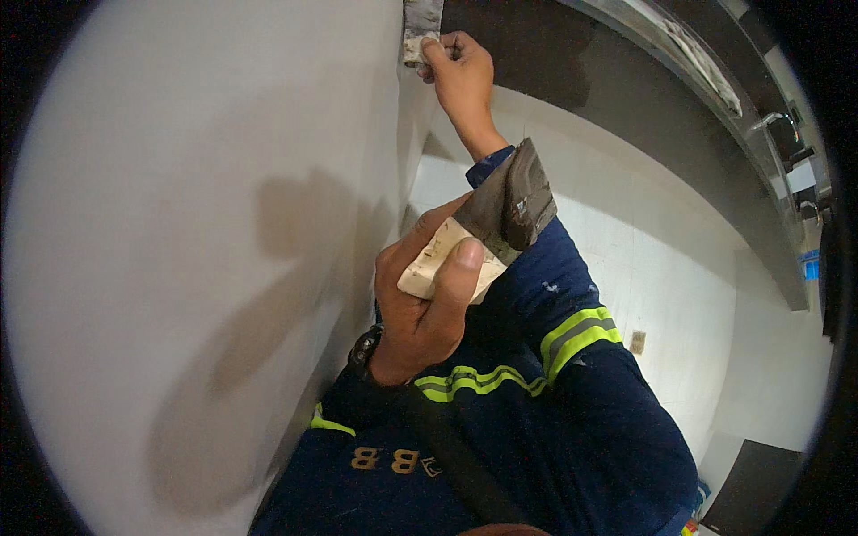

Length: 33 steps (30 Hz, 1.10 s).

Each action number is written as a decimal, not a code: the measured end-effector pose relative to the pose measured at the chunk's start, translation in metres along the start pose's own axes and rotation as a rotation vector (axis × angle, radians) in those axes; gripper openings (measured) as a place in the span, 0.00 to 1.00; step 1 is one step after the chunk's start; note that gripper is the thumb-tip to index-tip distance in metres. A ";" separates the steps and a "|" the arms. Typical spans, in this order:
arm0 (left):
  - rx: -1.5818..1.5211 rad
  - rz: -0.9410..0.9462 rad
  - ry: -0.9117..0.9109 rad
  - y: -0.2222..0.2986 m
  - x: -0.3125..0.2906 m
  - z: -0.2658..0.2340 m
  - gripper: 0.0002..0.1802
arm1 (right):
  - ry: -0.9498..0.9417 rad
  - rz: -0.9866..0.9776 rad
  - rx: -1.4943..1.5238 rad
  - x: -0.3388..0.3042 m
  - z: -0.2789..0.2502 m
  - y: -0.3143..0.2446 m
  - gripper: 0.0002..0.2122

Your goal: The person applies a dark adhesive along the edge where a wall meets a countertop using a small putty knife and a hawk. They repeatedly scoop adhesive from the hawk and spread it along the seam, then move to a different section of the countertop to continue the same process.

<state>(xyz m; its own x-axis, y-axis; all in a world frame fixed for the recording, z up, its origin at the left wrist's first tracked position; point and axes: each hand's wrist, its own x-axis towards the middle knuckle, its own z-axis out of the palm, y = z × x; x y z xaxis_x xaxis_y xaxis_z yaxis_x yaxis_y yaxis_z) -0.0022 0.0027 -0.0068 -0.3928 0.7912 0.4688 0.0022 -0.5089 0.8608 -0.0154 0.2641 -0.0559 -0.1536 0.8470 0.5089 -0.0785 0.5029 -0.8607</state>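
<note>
My left hand (416,313), with a dark watch at its wrist, is closed around the pale handle of a wide putty knife (487,210). A lump of dark grey putty (530,201) sits on its blade, up at chest height. Farther off, my right hand (465,85) pinches a second, smaller scraper (422,45) by its smeared, whitish lower part. That scraper is at the line where the white wall (197,161) meets a dark slab (536,49). The upper end of the scraper is cut off by the frame's top edge.
The white wall runs close along my left side, with my shadow on it. At the far right, the dark slab curves round toward a faucet (776,121). A small outlet plate (638,342) is on the pale surface below the slab. A dark panel (755,487) stands at lower right.
</note>
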 end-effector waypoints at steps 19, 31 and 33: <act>0.066 0.074 0.016 -0.012 -0.005 -0.002 0.20 | 0.079 0.145 -0.030 -0.027 0.008 0.056 0.11; 0.035 0.091 0.023 -0.012 -0.006 0.004 0.19 | 0.030 0.234 -0.091 -0.046 0.004 0.053 0.10; 0.054 0.072 -0.006 -0.008 -0.007 0.001 0.19 | 0.038 0.187 -0.145 -0.046 0.004 0.064 0.10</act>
<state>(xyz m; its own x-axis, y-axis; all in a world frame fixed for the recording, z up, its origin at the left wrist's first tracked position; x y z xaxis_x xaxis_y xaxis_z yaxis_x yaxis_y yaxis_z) 0.0013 0.0022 -0.0168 -0.3844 0.7552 0.5310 0.0797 -0.5458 0.8341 -0.0169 0.2565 -0.1342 -0.1147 0.9323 0.3431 0.0901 0.3538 -0.9310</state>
